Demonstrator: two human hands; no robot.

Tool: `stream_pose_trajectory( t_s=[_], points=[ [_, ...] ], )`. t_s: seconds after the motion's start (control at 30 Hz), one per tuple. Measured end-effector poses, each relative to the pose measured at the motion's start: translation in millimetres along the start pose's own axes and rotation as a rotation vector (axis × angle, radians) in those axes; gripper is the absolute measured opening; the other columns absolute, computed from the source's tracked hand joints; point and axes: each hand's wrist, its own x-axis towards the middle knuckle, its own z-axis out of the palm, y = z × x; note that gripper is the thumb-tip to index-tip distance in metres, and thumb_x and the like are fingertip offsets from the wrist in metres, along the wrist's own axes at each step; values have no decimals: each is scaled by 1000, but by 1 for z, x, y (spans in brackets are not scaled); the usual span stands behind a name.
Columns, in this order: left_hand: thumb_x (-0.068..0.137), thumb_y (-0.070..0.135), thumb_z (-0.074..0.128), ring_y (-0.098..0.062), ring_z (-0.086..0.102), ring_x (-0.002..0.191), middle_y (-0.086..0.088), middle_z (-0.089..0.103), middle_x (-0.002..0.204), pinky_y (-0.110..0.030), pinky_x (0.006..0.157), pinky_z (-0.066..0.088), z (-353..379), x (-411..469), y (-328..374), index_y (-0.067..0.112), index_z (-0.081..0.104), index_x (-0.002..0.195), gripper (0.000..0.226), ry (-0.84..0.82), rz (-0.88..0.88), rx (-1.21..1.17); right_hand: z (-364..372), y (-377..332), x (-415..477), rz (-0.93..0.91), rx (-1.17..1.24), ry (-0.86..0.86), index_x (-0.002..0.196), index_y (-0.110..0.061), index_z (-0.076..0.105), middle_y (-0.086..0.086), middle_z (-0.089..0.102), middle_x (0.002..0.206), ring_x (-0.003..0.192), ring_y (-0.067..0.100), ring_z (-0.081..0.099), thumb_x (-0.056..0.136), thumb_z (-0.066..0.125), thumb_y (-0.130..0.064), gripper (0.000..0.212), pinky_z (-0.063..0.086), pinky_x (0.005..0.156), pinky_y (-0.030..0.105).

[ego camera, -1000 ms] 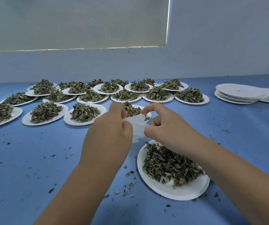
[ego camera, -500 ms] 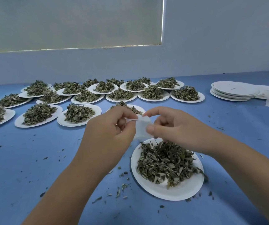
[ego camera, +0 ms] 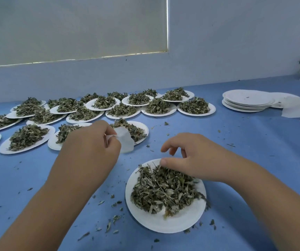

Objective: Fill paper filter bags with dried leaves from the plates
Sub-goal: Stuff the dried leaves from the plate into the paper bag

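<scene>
White filter bag (ego camera: 126, 142) pinched by left hand (ego camera: 91, 153) beside near plate (ego camera: 163, 225), shortening transfers; right hand (ego camera: 192, 160), fingers loosely spread, poised over its dried leaves (ego camera: 163, 191).

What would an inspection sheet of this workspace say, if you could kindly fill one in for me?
Surface: blue table, flat and evenly lit.
Job's things: near plate heaped with dried leaves; filter bag held above the table; many filled plates in rows behind.
Clutter: leaf crumbs scattered round the near plate; stack of empty plates and loose white papers at far right.
Hands: left hand pinches the bag; right hand over the near leaves, fingers loosely curled, thumb touching the leaves, holding nothing.
Cables: nothing seen.
Surroundings: pale wall, covered window.
</scene>
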Motion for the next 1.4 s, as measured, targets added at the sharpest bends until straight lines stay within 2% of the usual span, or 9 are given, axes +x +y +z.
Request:
stream_pose_trajectory(
  t_s=[0.13, 0.3, 0.43, 0.6, 0.77, 0.9, 1.0, 1.17, 1.4],
  points=[
    [88, 22, 53, -8, 50, 60, 7, 55, 62, -25, 51, 37, 5, 10, 14, 26, 58, 81, 10, -18, 49, 67, 4, -3, -1, -37, -81, -44, 116, -43, 57, -19, 51, 106, 77, -6, 47, 84, 54, -63, 38, 34, 66, 14],
    [88, 20, 53, -9, 50, 54, 6, 54, 58, -27, 49, 41, 25, 5, 15, 26, 58, 76, 14, -94, 63, 58, 8, -2, -1, -65, -108, -98, 118, -41, 58, -15, 49, 107, 85, -3, 46, 88, 55, -55, 33, 38, 74, 21],
    [82, 17, 60, -6, 47, 50, 7, 52, 52, -14, 43, 36, 33, 2, 1, 27, 61, 65, 20, -139, -67, -116, 13, -3, 1, -96, -129, -107, 118, -39, 59, -14, 50, 104, 92, 4, 48, 91, 55, -51, 30, 42, 80, 26],
    [84, 15, 64, -6, 42, 43, -8, 62, 61, -11, 40, 35, 31, 5, -13, 24, 67, 64, 23, -198, -157, -289, 17, -4, 0, -124, -147, -102, 116, -37, 59, -17, 49, 99, 80, -4, 43, 93, 54, -46, 26, 36, 69, 15],
    [86, 17, 62, -7, 38, 41, -11, 58, 62, -13, 38, 32, 31, 2, -11, 24, 68, 68, 20, -186, -117, -329, 18, -7, -1, -137, -161, -88, 111, -33, 61, -15, 51, 95, 81, -1, 46, 94, 54, -41, 21, 42, 72, 20],
    [84, 17, 61, -7, 40, 45, -2, 54, 58, -13, 43, 35, 31, -4, -9, 26, 67, 67, 20, -152, -56, -295, 14, -8, -1, -127, -134, -76, 104, -34, 63, -18, 49, 85, 75, -5, 46, 92, 57, -37, 15, 35, 63, 14],
    [84, 16, 61, -6, 42, 46, 8, 51, 53, -12, 43, 36, 34, -7, -8, 28, 65, 66, 22, -135, -37, -283, 6, -9, -2, -102, -52, -45, 92, -37, 65, -18, 53, 78, 74, -7, 50, 88, 62, -35, 6, 38, 61, 14],
    [84, 16, 61, -3, 47, 51, 7, 57, 64, -11, 49, 38, 42, -13, -4, 26, 62, 66, 21, -136, 38, -221, -8, -11, -5, -48, 168, 33, 80, -33, 69, -24, 62, 74, 63, -4, 55, 82, 68, -29, 4, 43, 59, 11],
    [84, 24, 60, -4, 49, 61, 9, 52, 57, -19, 50, 33, 49, -18, 3, 26, 61, 69, 15, -112, 98, -158, -5, -22, -8, -26, 272, 131, 75, -31, 68, -19, 62, 66, 55, -3, 53, 79, 68, -27, 6, 42, 53, 11]
  ],
)
